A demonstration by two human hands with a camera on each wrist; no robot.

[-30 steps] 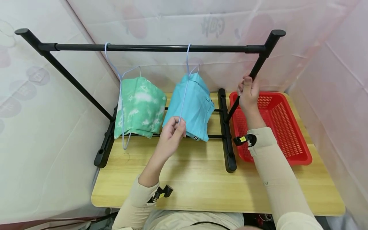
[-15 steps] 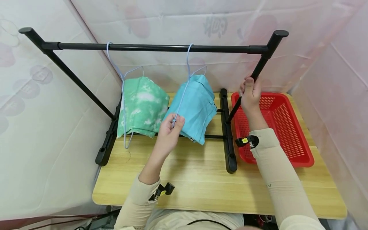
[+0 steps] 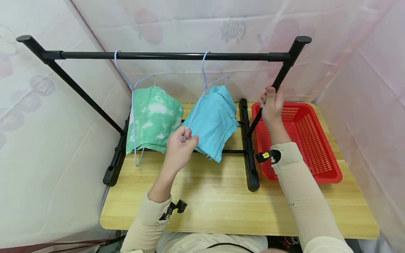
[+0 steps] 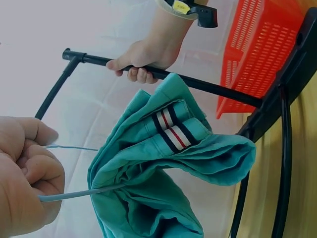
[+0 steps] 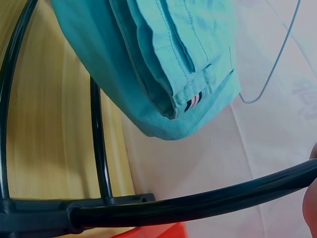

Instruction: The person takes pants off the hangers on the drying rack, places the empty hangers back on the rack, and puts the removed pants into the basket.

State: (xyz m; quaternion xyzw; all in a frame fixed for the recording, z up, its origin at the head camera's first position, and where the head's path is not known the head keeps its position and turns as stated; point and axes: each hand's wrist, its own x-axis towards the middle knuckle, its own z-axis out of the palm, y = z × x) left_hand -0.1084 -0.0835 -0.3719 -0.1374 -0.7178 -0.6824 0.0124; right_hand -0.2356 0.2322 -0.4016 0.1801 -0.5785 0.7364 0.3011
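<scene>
A black rack (image 3: 164, 56) stands on the wooden table. From its bar hangs a pale blue wire hanger (image 3: 203, 72) bearing a folded turquoise garment (image 3: 212, 123); a striped band (image 4: 174, 129) shows on the cloth in the left wrist view. My left hand (image 3: 179, 149) pinches the near end of this hanger, thumb against curled fingers. Round the rack's right upright my right hand (image 3: 272, 107) is wrapped, gripping it about midway up. In the right wrist view the garment hangs above the rack's base rods (image 5: 99, 144), and only a sliver of the right hand shows.
A green and white tie-dye garment (image 3: 155, 117) hangs on a second wire hanger (image 3: 133, 116) to the left. Behind the right upright sits a red plastic basket (image 3: 316, 147). Pale printed curtains (image 3: 177, 21) enclose the table (image 3: 221, 211) at the back and sides.
My left hand has moved left and slightly toward me with the hanger's near end, turning the turquoise garment on the bar. My right hand keeps its grip on the upright.
</scene>
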